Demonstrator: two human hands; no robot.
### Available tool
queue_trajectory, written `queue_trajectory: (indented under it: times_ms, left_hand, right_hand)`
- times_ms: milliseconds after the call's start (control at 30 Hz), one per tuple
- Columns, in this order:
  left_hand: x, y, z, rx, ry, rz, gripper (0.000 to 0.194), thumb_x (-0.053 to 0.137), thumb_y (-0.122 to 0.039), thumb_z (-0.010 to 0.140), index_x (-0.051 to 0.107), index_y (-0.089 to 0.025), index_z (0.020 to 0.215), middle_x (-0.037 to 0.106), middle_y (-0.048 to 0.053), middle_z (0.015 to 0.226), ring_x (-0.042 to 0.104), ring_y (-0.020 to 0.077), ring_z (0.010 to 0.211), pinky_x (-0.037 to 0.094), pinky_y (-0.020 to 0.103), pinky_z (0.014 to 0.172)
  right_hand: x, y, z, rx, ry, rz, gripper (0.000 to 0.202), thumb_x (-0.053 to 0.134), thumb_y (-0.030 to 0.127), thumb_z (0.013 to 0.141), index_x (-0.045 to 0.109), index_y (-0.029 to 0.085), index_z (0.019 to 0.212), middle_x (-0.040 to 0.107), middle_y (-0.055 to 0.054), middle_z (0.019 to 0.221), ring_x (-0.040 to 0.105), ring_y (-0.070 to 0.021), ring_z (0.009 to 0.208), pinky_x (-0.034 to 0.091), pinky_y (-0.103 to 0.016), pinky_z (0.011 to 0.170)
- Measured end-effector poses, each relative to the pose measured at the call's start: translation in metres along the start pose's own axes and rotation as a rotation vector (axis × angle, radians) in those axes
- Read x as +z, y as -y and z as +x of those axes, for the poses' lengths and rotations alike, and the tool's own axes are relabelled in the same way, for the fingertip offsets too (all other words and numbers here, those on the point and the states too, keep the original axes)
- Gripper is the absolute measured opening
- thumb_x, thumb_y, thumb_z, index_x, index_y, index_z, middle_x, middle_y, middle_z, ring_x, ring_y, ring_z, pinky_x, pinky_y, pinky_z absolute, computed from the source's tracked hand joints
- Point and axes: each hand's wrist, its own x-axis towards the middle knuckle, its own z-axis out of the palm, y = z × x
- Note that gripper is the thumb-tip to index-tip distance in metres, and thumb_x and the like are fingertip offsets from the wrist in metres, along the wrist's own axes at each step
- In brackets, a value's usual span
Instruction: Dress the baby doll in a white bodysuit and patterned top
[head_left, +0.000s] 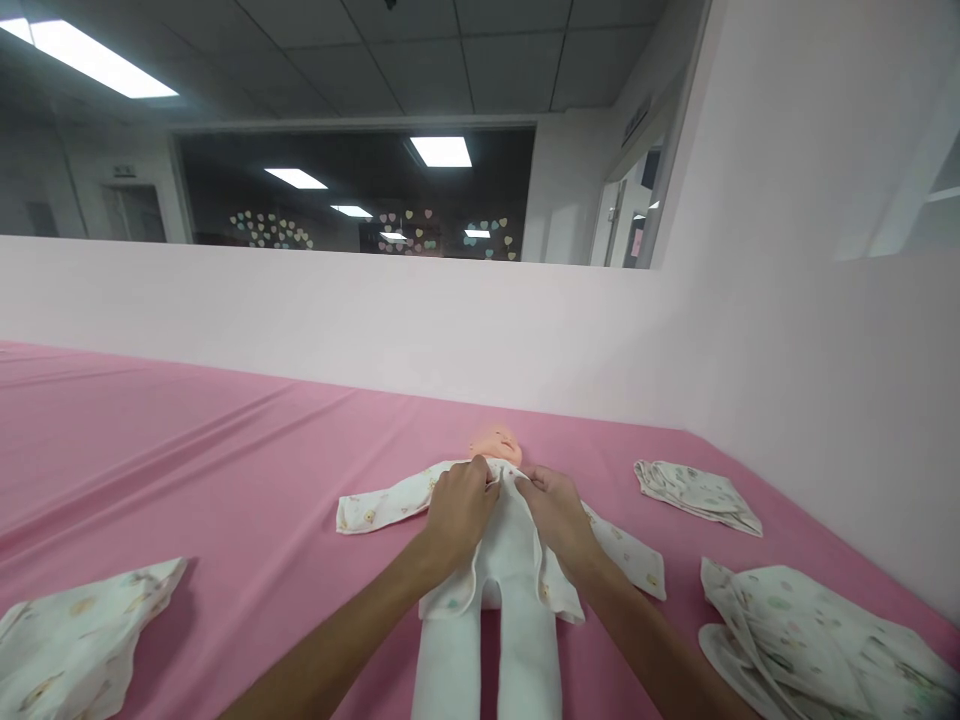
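A doll (495, 443) lies on its back with its head away from me, in white leggings (450, 660). Its patterned white jacket (390, 503) hangs open down the front, both sleeves spread out to the sides. My left hand (460, 503) is closed on the jacket's left front edge near the neck, fingers curled into the cloth. Just right of it, my right hand (556, 510) pinches the right front edge close to the collar. The doll's hands do not show, and my fingertips are partly hidden by the fabric.
A pink sheet (225, 480) covers the surface. A patterned cloth (82, 635) lies at the lower left, a small folded one (697, 493) at the right and a larger bundle (825, 630) nearer me. Behind runs a white wall (337, 320) with a window above.
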Motion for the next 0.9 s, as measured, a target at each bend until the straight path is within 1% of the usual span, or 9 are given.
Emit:
queue_trajectory:
  times_ms: [100, 233, 400, 600, 767, 900]
  left_hand:
    - [0.0005, -0.0003, -0.001, -0.003, -0.023, 0.003, 0.016, 0.041, -0.022, 0.09, 0.048, -0.021, 0.075, 0.064, 0.005, 0.077, 0.059, 0.0227, 0.074, 0.025, 0.029, 0.058]
    - [0.0012, 0.0, -0.0012, 0.03, -0.022, -0.006, 0.015, 0.041, -0.018, 0.09, 0.051, -0.02, 0.079, 0.066, 0.005, 0.08, 0.059, 0.0214, 0.075, 0.026, 0.029, 0.058]
    - [0.0022, 0.0017, 0.0009, 0.052, -0.017, -0.001, 0.017, 0.041, -0.021, 0.092, 0.052, -0.02, 0.078, 0.067, 0.006, 0.083, 0.06, 0.0225, 0.076, 0.026, 0.03, 0.059]
    - [0.0, 0.0002, 0.0007, 0.051, -0.037, 0.001, 0.019, 0.04, -0.017, 0.089, 0.05, -0.02, 0.073, 0.066, 0.006, 0.079, 0.06, 0.0225, 0.075, 0.023, 0.031, 0.057]
    - [-0.0001, -0.001, -0.0007, 0.069, -0.047, 0.01, 0.019, 0.04, -0.014, 0.086, 0.046, -0.021, 0.069, 0.065, 0.005, 0.074, 0.059, 0.0212, 0.071, 0.02, 0.032, 0.056]
    - [0.0041, -0.0007, -0.001, 0.11, -0.059, 0.043, 0.021, 0.039, -0.014, 0.089, 0.046, -0.021, 0.071, 0.065, 0.004, 0.075, 0.059, 0.0206, 0.07, 0.021, 0.032, 0.056]
  right_hand:
    - [0.0023, -0.0008, 0.0002, 0.042, 0.039, 0.033, 0.021, 0.053, 0.033, 0.075, 0.067, 0.019, 0.069, 0.059, 0.001, 0.057, 0.048, -0.0143, 0.053, 0.034, -0.024, 0.049]
    - [0.0047, -0.0032, -0.0004, 0.051, 0.051, 0.011, 0.022, 0.054, 0.035, 0.076, 0.067, 0.018, 0.07, 0.063, 0.0, 0.063, 0.05, -0.015, 0.058, 0.035, -0.024, 0.052]
    - [0.005, -0.0042, -0.0016, 0.072, 0.069, 0.027, 0.023, 0.053, 0.036, 0.078, 0.068, 0.018, 0.074, 0.063, 0.0, 0.064, 0.05, -0.0148, 0.058, 0.036, -0.024, 0.053]
    - [0.0053, -0.0031, -0.0012, 0.067, 0.062, 0.041, 0.024, 0.054, 0.036, 0.077, 0.071, 0.019, 0.076, 0.064, 0.0, 0.064, 0.051, -0.0153, 0.056, 0.037, -0.025, 0.053]
    - [0.0063, -0.0036, -0.0014, 0.05, 0.066, 0.035, 0.028, 0.053, 0.039, 0.079, 0.073, 0.02, 0.082, 0.068, -0.001, 0.068, 0.055, -0.0172, 0.06, 0.04, -0.026, 0.056]
    - [0.0065, -0.004, -0.0014, 0.02, 0.065, 0.063, 0.03, 0.053, 0.039, 0.08, 0.074, 0.019, 0.087, 0.07, -0.002, 0.073, 0.057, -0.0182, 0.065, 0.043, -0.027, 0.059]
